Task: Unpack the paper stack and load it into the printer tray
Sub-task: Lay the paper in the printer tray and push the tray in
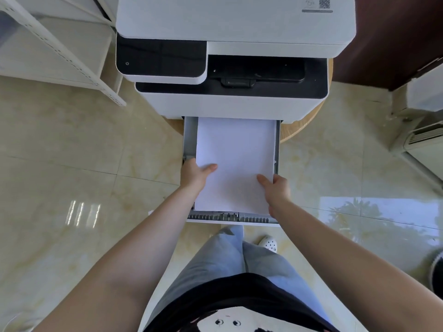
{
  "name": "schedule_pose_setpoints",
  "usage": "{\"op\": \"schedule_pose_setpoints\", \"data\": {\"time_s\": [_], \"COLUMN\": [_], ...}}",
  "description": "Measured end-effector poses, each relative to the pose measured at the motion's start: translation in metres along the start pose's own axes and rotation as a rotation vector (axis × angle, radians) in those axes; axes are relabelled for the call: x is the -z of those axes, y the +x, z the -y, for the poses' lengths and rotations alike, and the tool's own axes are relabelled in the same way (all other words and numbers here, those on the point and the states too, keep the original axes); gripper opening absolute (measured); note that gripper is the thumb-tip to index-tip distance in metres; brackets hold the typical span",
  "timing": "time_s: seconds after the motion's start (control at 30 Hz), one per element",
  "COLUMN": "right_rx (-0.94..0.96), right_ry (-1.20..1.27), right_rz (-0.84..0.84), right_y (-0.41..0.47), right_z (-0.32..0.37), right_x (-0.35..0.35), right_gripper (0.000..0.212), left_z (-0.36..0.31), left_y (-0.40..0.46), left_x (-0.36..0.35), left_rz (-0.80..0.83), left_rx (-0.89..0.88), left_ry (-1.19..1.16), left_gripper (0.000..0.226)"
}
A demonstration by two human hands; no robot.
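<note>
A white paper stack (236, 161) lies in the pulled-out grey printer tray (190, 137), its far edge at the printer's front. My left hand (195, 174) grips the stack's left edge with the thumb on top. On the right edge, my right hand (275, 188) holds the stack the same way, thumb on the sheet. The near end of the stack sits just short of the tray's ribbed front wall (230, 218). The white and black printer (230, 68) stands above on a round wooden table (304, 125).
A white metal shelf frame (60, 49) stands at the left. At the right are a dark wooden door (395, 39) and a white appliance (422, 144). Glossy beige floor tiles lie all around. My legs and a white shoe (268, 243) are below the tray.
</note>
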State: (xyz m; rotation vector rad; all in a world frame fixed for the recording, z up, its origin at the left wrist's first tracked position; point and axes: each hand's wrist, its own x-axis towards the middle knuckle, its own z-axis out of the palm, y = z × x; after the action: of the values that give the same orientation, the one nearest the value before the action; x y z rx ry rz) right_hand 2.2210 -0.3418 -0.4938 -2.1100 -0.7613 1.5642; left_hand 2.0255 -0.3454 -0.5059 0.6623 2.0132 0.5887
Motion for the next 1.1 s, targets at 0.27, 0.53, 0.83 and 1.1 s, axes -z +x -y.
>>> {"op": "schedule_pose_setpoints", "data": {"time_s": [0.27,0.53,0.83,1.1], "right_rx": [-0.015,0.054,0.068,0.087], "right_ry": [-0.006,-0.144,-0.189,-0.193], "right_rz": [-0.021,-0.032,0.014,0.009], "right_y": [0.007,0.012,0.013,0.017], "right_z": [0.001,0.001,0.003,-0.001], "right_x": [-0.007,-0.010,-0.008,-0.008], "right_gripper": [0.020,0.022,0.014,0.014], "left_z": [-0.007,-0.010,-0.014,-0.011], "left_y": [-0.002,-0.008,-0.008,-0.009], "left_x": [-0.006,-0.005,-0.010,-0.013], "left_rz": [-0.092,-0.122,-0.172,-0.226], "left_rx": [0.006,-0.034,0.017,0.023], "left_ry": [0.072,0.133,0.189,0.222], "left_gripper": [0.049,0.057,0.050,0.044]}}
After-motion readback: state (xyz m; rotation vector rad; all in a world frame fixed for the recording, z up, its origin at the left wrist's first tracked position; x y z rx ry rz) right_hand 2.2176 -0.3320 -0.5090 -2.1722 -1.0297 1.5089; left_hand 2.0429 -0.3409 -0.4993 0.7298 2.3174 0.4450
